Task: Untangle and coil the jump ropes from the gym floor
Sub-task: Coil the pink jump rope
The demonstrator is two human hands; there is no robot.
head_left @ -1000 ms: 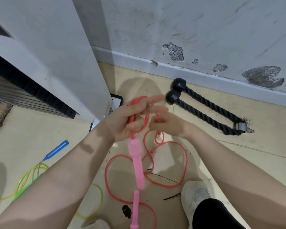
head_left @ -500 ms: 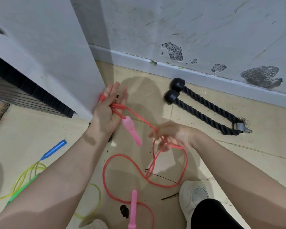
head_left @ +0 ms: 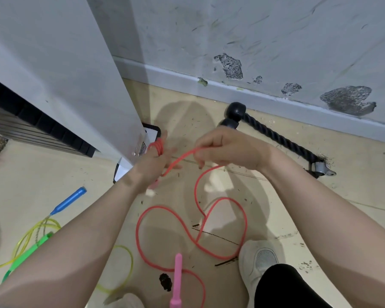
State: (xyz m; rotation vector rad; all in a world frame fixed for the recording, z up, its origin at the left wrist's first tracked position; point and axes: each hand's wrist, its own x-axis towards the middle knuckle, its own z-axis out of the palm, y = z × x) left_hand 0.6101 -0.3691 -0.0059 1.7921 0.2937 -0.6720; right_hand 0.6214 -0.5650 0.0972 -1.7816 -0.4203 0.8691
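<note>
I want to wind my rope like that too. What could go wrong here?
The loose red rope crosses itself on the floor, so pulling it up might tighten a knot. The turns around the left hand could slip off its fingers. The pink handle on the floor lies near the white shoe and might catch under it.

red rope (head_left: 222, 221): smooth, glossy plastic cord
pink handle (head_left: 177, 283): matt plastic
blue handle (head_left: 69, 200): smooth plastic, slight sheen
yellow rope (head_left: 122, 270): translucent, glossy plastic
black rope (head_left: 276, 136): thick twisted fibre, rough; glossy rubber end knobs
clip (head_left: 321, 168): dull grey metal
wall (head_left: 253, 30): scuffed, chipped paint
floor (head_left: 31, 174): matt, gritty
shoe (head_left: 259, 258): white mesh cloth
</note>
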